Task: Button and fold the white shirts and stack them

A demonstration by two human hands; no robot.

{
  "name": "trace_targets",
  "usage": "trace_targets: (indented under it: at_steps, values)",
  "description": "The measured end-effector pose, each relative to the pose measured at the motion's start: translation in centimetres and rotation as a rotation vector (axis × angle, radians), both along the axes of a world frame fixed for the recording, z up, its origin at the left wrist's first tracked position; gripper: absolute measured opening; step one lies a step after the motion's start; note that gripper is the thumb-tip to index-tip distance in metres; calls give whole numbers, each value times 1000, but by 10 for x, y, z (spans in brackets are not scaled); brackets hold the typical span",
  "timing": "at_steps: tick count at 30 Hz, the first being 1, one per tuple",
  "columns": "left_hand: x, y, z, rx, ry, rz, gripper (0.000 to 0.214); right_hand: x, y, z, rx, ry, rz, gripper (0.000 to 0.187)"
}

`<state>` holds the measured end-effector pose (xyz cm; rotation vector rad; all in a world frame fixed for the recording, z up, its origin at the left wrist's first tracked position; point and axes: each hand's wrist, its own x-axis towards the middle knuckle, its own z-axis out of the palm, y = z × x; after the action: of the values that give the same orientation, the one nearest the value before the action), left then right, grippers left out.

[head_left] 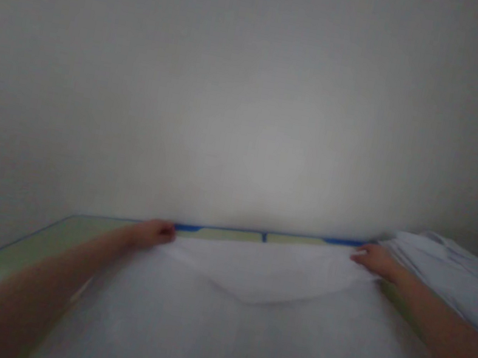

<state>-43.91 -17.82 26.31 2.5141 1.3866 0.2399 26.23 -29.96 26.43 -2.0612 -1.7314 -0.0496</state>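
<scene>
A broad white cloth stretches between my two hands over the table and fills the lower middle of the view. My left hand pinches its far left corner, fingers closed. At the far right corner, my right hand grips the cloth between thumb and fingers. The far edge runs nearly straight from hand to hand, with a band below it that sags in a shallow curve. Blur hides the finer details of the cloth, and its near end lies outside the view.
Beneath the cloth is a pale green table with blue edging, its far side close to a plain grey wall. A pile of folded white cloths lies at the right, beside my right forearm. Light reflects off the table at lower left.
</scene>
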Motion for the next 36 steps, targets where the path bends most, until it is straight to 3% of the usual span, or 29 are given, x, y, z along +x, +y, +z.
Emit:
trace_targets:
  at_steps: [5, 14, 21, 26, 29, 30, 33, 36]
  values:
    - [1, -3, 2, 5, 20, 23, 34, -7, 11, 12, -69, -9, 32, 30]
    - [-8, -9, -4, 67, -11, 76, 37, 6, 18, -17, -22, -47, -24, 33]
    - [-12, -13, -7, 55, -14, 116, 35, 8, 16, -17, 193, -14, -107, 45]
    - [4, -21, 4, 198, 46, 127, 36, -13, 9, -4, 44, -22, -92, 55]
    - [39, -38, 10, 321, 58, -5, 46, -64, 3, 20, 84, -139, -87, 51]
    - [54, -44, 9, 333, 59, -57, 48, -90, 2, 28, 107, -169, -15, 47]
    - [100, -62, 0, 309, 89, -112, 56, -197, 7, 39, 68, -206, 305, 44]
    - [128, -73, -15, 290, 133, -73, 63, -316, 21, 27, 17, -252, 584, 42]
